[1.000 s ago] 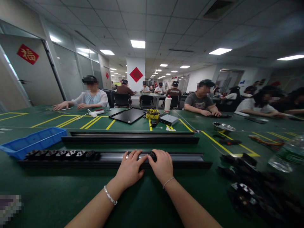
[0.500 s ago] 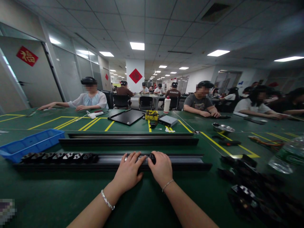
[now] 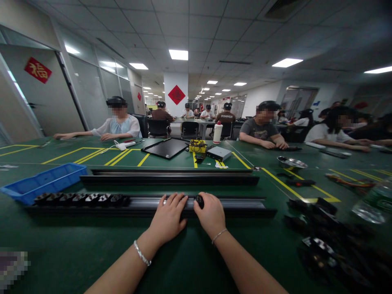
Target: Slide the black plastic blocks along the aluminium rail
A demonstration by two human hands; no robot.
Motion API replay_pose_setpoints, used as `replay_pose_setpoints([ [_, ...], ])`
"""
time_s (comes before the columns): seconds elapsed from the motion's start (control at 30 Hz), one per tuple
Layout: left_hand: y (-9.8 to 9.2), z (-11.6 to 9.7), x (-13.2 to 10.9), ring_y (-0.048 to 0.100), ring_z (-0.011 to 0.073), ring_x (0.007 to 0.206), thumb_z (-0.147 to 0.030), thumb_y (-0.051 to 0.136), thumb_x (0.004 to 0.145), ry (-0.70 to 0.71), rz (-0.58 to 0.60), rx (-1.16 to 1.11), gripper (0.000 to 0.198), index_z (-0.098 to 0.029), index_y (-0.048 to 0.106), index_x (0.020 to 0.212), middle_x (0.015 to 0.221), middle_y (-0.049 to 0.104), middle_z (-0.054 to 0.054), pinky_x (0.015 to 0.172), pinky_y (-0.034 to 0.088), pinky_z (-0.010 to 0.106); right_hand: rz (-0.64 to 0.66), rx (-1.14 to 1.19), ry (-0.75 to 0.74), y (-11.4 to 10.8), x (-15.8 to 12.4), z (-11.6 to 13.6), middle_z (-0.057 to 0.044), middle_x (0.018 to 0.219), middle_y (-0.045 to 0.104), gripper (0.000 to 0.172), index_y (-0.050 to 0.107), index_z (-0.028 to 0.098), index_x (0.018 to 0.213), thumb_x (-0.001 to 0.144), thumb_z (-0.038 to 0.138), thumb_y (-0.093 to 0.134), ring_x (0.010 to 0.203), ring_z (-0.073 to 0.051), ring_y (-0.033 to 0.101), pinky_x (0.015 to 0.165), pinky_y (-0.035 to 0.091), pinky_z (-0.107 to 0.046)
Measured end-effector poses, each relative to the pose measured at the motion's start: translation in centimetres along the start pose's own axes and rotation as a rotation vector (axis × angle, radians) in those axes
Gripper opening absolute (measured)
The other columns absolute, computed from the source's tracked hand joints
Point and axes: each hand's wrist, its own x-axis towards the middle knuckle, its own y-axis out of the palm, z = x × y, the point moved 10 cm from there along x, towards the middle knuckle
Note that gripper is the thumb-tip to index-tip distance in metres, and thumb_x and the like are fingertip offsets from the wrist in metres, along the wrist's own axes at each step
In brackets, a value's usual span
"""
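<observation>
A long black rail [image 3: 239, 204] with a silvery channel lies across the green table in front of me. Several black modules with pale, patterned tops [image 3: 80, 199] sit side by side in its left part. My left hand [image 3: 168, 214] rests over the middle of the rail, its fingers stretched out and the palm down. Beside it, my right hand [image 3: 210, 214] grips a small black part [image 3: 199, 201] between thumb and fingers at the channel. The underside of that part is hidden by the hand.
A second black rail [image 3: 171, 179] lies behind the first. The blue bin [image 3: 45, 179] stands at the left. Loose black parts [image 3: 333, 245] are heaped at the right, near a clear bottle [image 3: 373, 202]. Farther back are a metal bowl [image 3: 292, 162], a grey box [image 3: 219, 153] and seated people.
My view has turned slightly, so the scene sits a little farther right. Both hands keep nearly the same place on the rail, and my right hand still grips the black part.
</observation>
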Motion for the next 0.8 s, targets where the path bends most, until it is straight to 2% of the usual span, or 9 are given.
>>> replay_pose_setpoints([
  [0.8,0.00,0.20,0.03,0.036,0.0258,0.129,-0.036,0.053,0.077,0.001,-0.008,0.000,0.060,-0.028,0.038,0.134,0.140,0.044,0.003,0.107,0.024,0.049,-0.011,-0.069,0.079,-0.05,-0.07,-0.71,-0.008,0.103,0.068,0.026,0.065,0.020,0.098,0.080,0.032,0.050,0.112,-0.025,0.051,0.100,0.025,-0.039],
])
